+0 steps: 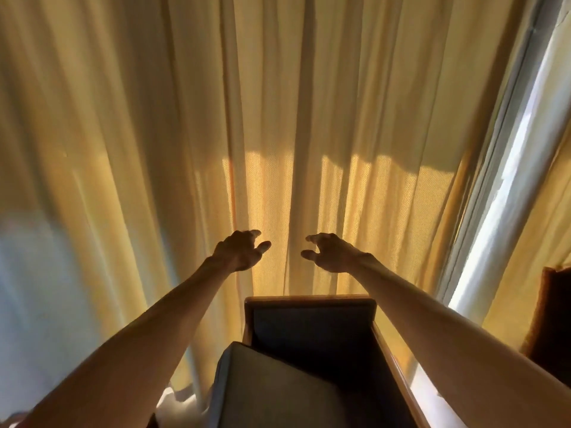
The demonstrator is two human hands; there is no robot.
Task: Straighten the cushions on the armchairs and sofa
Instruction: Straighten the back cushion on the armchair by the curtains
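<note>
An armchair [309, 304] with a wooden frame and dark upholstery stands below me, its back against the curtain. A grey seat cushion [272, 393] lies askew in it, its left corner raised over the left arm side. My left hand [239, 251] and my right hand [332, 253] are stretched out side by side above the chair's back, in front of the curtain. Both hands hold nothing, with fingers curled and apart.
A yellow curtain [154, 134] fills the view behind the chair. A bright window frame [506, 180] runs down the right. A second dark chair back [553, 319] shows at the right edge. White fabric [173, 403] lies by the chair's lower left.
</note>
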